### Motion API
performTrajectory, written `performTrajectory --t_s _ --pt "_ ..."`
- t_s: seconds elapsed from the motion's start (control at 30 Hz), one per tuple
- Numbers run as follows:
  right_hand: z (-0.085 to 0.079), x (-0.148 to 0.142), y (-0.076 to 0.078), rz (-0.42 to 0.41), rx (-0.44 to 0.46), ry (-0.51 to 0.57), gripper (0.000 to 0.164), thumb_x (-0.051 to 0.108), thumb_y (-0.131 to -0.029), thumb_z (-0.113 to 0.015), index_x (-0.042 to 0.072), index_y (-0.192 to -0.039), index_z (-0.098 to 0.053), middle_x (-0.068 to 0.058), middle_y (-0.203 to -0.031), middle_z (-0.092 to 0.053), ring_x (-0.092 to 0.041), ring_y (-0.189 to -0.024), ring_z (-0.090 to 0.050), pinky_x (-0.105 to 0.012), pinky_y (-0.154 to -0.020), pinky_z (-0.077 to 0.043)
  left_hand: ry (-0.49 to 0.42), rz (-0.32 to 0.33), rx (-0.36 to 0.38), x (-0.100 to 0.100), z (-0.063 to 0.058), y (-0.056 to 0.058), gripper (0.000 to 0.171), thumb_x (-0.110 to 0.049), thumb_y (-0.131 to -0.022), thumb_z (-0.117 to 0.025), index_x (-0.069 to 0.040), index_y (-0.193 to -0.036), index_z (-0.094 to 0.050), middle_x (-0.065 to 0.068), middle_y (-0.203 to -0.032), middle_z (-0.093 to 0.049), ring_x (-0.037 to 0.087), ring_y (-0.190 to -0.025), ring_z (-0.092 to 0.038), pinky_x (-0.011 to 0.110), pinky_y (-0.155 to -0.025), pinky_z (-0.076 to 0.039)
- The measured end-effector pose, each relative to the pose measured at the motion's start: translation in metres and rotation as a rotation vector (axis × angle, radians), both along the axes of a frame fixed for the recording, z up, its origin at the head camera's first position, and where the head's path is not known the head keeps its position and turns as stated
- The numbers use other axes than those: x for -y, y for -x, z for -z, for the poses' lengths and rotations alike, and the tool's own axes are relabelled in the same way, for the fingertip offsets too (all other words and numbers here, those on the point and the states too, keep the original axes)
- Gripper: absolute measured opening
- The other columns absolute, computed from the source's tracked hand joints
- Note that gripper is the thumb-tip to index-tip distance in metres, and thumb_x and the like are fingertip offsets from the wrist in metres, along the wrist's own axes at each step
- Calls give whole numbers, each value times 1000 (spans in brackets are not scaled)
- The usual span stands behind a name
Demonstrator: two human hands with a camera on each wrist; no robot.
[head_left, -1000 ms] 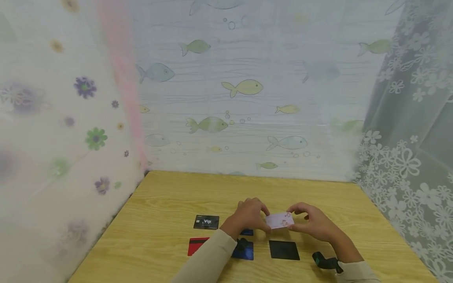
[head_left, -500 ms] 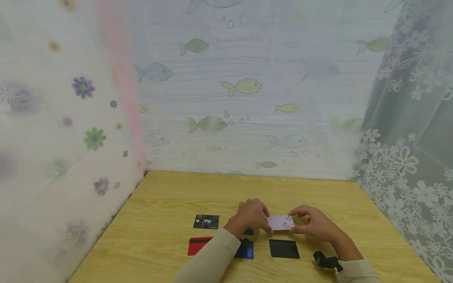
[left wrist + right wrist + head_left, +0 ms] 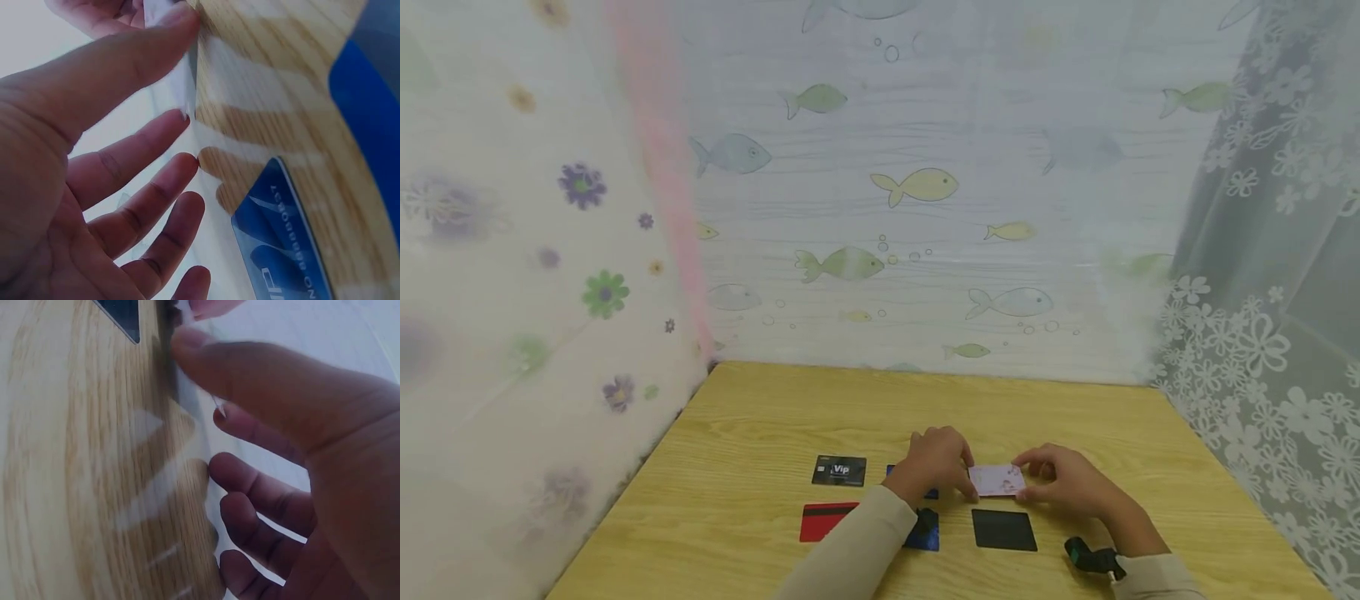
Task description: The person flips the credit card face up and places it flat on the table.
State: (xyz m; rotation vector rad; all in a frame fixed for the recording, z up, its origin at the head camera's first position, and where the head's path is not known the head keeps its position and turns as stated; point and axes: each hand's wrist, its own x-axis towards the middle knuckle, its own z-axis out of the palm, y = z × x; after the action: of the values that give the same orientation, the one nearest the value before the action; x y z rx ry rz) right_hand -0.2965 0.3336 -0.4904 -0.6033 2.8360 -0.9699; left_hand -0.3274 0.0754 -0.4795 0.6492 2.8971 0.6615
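Note:
A pale pink card (image 3: pixel 997 481) with a small floral print is held low over the table, just behind a plain black card (image 3: pixel 1004 530). My left hand (image 3: pixel 937 463) pinches its left edge between thumb and index finger. On the opposite edge, my right hand (image 3: pixel 1067 481) grips it the same way. In the left wrist view the pink card (image 3: pixel 181 81) appears nearly edge-on beside the thumb. Below that hand lies a blue card (image 3: pixel 281 244) with raised digits. My left forearm partly covers two blue cards in the head view, the nearer one (image 3: pixel 929 537) included.
On the left of the wooden table (image 3: pixel 760 417) lie a black "Vip" card (image 3: pixel 838 471) and, nearer, a red card (image 3: pixel 823 522) with a dark stripe. A black wrist camera (image 3: pixel 1092 558) sits by the right sleeve. Patterned curtains (image 3: pixel 925 275) stand behind and on both sides.
Both hands have brought the pink card slightly nearer and lower, toward the black card. Their pinch on its two edges has stayed. The other cards have not moved.

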Motion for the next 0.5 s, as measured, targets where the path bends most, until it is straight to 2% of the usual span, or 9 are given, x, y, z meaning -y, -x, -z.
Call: performTrajectory --t_s 0.2,0.4,0.5 --pt "2 2 -2 33 1 -40 44 39 -79 -90 23 -117 -74 0 -106 -63 -19 -92 -54 -30 -75 -47 5 -21 3 -2 0 -1 31 -40 -61 -101 -28 -81 -80 -13 -97 -69 24 -101 -59 62 -110 -36" --pt "2 2 -1 44 -18 -62 43 41 -78 -91 23 -114 -75 2 -102 -62 -19 -90 -52 -29 -75 -45 22 -18 -9 -1 0 -3 34 -42 -60 -101 -29 -83 -80 -13 -97 -70 23 -98 -59 60 -106 -39" --pt "2 1 -2 48 -12 -60 42 41 -77 -91 24 -113 -76 3 -102 -63 -18 -90 -52 -33 -78 -47 33 -18 -26 -2 0 -3 34 -44 -60 -101 -30 -83 -80 -14 -98 -70 22 -97 -59 58 -103 -39"
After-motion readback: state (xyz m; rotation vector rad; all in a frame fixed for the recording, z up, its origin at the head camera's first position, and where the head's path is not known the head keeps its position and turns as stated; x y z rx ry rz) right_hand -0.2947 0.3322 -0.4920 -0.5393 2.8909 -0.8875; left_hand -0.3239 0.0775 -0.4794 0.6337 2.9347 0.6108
